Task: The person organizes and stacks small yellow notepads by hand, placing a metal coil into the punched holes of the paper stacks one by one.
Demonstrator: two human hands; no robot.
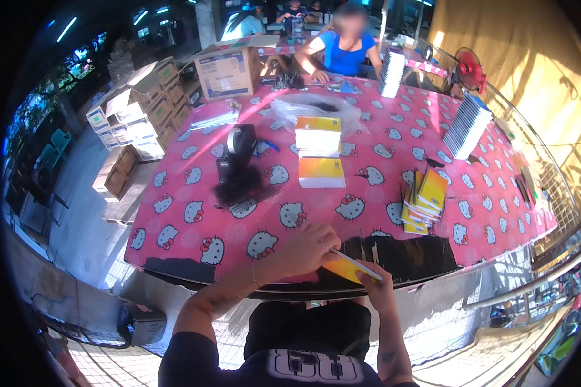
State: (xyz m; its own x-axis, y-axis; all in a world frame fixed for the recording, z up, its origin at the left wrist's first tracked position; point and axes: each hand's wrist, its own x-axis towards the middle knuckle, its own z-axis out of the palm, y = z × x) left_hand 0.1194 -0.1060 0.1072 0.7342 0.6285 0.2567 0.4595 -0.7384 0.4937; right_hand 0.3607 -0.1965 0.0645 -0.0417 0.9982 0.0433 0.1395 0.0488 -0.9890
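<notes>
Seems mid-job; left hand (314,246) pinching one end of yellow pack (346,266), right hand (377,282) clasping other, at table's (400,258) 6 o'clock edge; from there, loose pile (425,203) fanning at 2, stacks (322,171) sitting at 12; can't tell which are done; packs looking slim, cardlike; black mesh (245,188) bunching at 10; pink cover (326,213) looking smooth.

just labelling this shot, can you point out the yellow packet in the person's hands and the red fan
Yellow packet (345,268): head view, its yellow face.
Red fan (471,69): head view, its round front.
</notes>
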